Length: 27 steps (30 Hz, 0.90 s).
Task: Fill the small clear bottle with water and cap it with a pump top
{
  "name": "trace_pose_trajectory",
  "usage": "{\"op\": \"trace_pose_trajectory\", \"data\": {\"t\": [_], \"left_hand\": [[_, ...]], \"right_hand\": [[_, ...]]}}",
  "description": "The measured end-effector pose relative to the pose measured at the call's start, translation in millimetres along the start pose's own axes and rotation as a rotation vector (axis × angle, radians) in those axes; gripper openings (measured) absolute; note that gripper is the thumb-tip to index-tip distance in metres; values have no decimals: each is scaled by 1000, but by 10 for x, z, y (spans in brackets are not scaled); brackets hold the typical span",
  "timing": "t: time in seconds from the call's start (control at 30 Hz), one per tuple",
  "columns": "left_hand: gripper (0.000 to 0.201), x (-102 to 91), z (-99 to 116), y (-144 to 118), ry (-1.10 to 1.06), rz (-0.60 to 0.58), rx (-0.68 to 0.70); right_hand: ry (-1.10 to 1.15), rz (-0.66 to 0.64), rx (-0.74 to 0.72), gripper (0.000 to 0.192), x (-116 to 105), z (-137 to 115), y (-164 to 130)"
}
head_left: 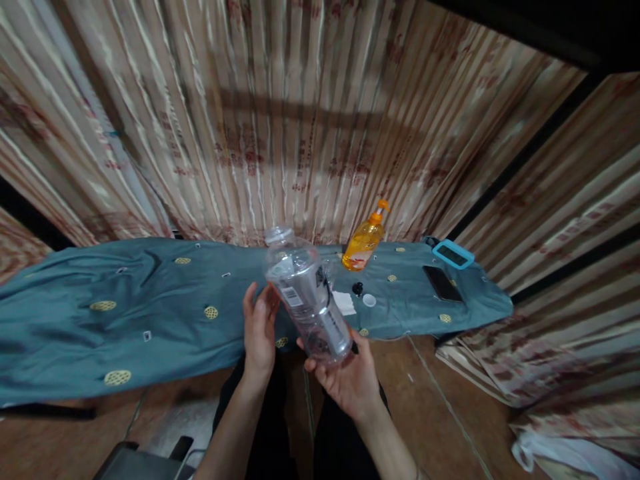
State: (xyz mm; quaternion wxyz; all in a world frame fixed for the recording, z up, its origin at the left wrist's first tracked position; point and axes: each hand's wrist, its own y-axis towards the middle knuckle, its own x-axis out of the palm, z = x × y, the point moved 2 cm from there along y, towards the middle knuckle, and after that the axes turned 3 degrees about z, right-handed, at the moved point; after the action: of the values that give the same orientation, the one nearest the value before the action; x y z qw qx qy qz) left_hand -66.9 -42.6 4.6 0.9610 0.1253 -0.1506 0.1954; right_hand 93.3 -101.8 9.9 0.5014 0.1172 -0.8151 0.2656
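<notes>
A clear plastic bottle [320, 310] with a silver label and barcode is tilted in front of me, its neck pointing up and left. My right hand [350, 380] grips it near the base, thumb and fingers around the lower end. Beside the bottle's left side is my left hand [260, 333], fingers apart and slightly bent; whether its fingertips touch the plastic is hard to tell. A small dark piece shows by the right hand's fingers, too blurred to name.
On the green cloth-covered surface [165, 287] stand an orange pump bottle [364, 243], a white paper piece [344, 303], a small black object [357, 289] and a white round cap [369, 301]. Farther right lie a dark phone [443, 283] and a blue-framed device [453, 254]. A patterned curtain [280, 133] hangs behind.
</notes>
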Motion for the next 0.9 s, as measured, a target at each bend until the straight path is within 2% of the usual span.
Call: {"op": "trace_pose_trajectory", "data": {"t": [0.07, 0.13, 0.23, 0.33, 0.4, 0.47, 0.53, 0.63, 0.67, 0.73, 0.77, 0.8, 0.83, 0.9], "left_hand": [[55, -104, 101, -76, -128, 14, -13], [63, -155, 157, -135, -166, 59, -21], [73, -172, 180, -175, -82, 161, -77], [72, -201, 195, -152, -3, 241, -125], [74, -255, 210, -98, 25, 281, -108], [75, -328, 215, -5, 66, 304, -72], [76, -398, 210, 126, 129, 316, -14], [81, -445, 200, 371, 289, 331, 125], [82, -434, 195, 453, 361, 327, 170], [85, -384, 173, 598, 481, 336, 230], [87, -347, 153, 655, 525, 338, 253], [88, -308, 127, 699, 559, 333, 272], [89, -271, 94, 728, 588, 332, 288], [91, -215, 13, 750, 627, 326, 306]], "right_hand": [[13, -26, 59, 60, 28, 89, 156], [-2, -31, 92, 60, 30, 166, 303], [-74, -33, 127, 61, 6, 267, 492], [-193, -63, 174, 67, -30, 344, 609], [-307, -74, 186, 70, -73, 358, 616], [-458, -46, 129, 71, -147, 294, 551], [-665, 16, -3, 66, -245, 108, 427], [-1098, 162, -290, 57, -414, -415, 213], [-1281, 252, -396, 55, -472, -635, 157], [-1693, 513, -557, 50, -585, -1078, 98], [-1873, 647, -574, 50, -640, -1273, 103], [-1962, 735, -574, 53, -692, -1439, 130], [-2027, 796, -561, 57, -740, -1571, 177], [-2077, 832, -531, 66, -819, -1728, 307]]}}
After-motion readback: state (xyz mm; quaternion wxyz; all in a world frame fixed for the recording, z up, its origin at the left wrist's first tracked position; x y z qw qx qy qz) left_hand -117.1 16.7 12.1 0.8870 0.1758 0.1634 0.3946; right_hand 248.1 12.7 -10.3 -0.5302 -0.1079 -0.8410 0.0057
